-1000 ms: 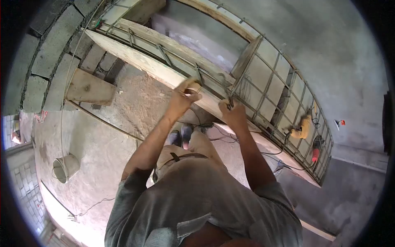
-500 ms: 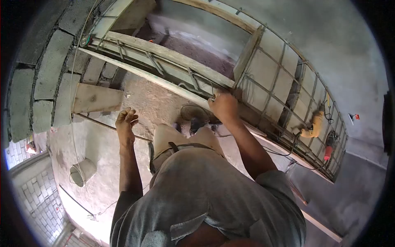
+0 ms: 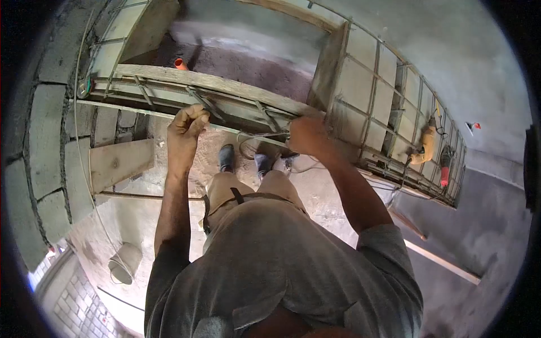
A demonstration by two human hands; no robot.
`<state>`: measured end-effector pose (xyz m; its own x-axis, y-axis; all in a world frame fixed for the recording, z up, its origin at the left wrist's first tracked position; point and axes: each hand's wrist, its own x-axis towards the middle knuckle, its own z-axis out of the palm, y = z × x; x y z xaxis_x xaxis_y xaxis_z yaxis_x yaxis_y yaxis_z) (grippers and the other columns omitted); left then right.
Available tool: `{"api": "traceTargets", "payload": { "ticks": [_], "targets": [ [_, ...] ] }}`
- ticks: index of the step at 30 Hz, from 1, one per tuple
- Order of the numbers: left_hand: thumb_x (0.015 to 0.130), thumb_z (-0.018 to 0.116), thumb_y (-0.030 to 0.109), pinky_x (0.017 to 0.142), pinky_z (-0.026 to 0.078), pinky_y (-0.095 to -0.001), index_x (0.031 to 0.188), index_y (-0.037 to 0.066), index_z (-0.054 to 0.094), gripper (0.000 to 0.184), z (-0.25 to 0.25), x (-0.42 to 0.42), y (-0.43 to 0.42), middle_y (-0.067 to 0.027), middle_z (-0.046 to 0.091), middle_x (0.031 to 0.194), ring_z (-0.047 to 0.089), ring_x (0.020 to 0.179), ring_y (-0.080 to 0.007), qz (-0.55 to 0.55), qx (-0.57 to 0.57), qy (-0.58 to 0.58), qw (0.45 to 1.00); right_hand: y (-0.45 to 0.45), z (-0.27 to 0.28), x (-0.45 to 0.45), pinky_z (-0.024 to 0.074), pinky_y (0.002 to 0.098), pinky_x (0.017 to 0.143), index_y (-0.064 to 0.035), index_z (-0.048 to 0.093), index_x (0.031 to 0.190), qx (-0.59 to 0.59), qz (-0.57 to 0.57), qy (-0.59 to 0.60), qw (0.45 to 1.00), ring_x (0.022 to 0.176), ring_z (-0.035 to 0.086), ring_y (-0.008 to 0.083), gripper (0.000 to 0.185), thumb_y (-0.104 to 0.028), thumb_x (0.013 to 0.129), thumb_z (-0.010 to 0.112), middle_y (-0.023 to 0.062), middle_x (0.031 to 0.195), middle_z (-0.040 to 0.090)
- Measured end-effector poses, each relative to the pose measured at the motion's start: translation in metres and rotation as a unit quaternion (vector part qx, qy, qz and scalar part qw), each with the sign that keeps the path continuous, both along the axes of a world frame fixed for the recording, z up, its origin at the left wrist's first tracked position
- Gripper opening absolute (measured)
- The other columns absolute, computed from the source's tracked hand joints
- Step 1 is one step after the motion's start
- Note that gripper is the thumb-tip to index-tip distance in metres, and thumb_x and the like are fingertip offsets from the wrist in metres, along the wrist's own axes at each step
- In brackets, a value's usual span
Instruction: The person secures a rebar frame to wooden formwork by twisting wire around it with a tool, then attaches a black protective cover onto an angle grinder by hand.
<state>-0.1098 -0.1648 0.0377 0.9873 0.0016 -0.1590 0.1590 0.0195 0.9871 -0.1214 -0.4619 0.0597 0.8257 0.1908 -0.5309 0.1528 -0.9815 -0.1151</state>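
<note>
My left hand [image 3: 188, 130] is raised near the front board of the formwork, its fingertips pinched together; whatever they hold is too small to make out. Closed around the handle of a thin metal tool, my right hand [image 3: 307, 136] is at the same front edge further right. The tool's metal shaft [image 3: 265, 135] points left from the fist. Behind both hands runs a wooden beam [image 3: 220, 85], with steel reinforcing bars [image 3: 169, 91] and short cross ties lying in the channel before it.
A yellow power tool [image 3: 425, 145] and a red-ended tool [image 3: 445, 169] lie on the rebar grid [image 3: 372, 96] at right. A bucket [image 3: 125, 263] stands on the floor at lower left. Block wall [image 3: 51, 129] rises at left, with a loose board [image 3: 121, 164] beside it.
My left hand left the front board, dropped back, then rose again toward it further left. My right hand stays at the edge with the tool. The view has turned and shifted.
</note>
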Motion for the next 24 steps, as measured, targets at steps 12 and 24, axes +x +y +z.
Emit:
{"api": "traceTargets", "payload": {
  "ticks": [12,24],
  "targets": [
    [0.090,0.065,0.001,0.079,0.051,-0.0273,0.117,0.007,0.062,0.028,-0.029,0.060,-0.027,-0.0071,0.068,0.095,0.062,0.086,-0.0112,-0.293,0.046,-0.052,0.953,-0.046,-0.039,0.020,0.0521,0.0492,0.081,0.0023,0.069,0.095,0.061,-0.041,0.043,0.996,0.089,0.066,0.0422,0.027,-0.017,0.077,0.063,0.0261,0.093,0.067],
    [0.088,0.063,0.019,0.091,0.048,-0.0463,0.118,0.012,0.065,0.031,-0.019,0.062,-0.077,-0.0153,0.067,0.109,0.062,0.103,-0.0356,-0.498,0.333,-0.055,0.799,-0.022,-0.018,0.014,0.0532,0.0482,0.075,-0.0002,0.069,0.092,0.103,-0.104,0.021,0.989,0.081,0.066,0.0405,0.027,-0.026,0.083,0.067,0.0249,0.084,0.066]
  ]
}}
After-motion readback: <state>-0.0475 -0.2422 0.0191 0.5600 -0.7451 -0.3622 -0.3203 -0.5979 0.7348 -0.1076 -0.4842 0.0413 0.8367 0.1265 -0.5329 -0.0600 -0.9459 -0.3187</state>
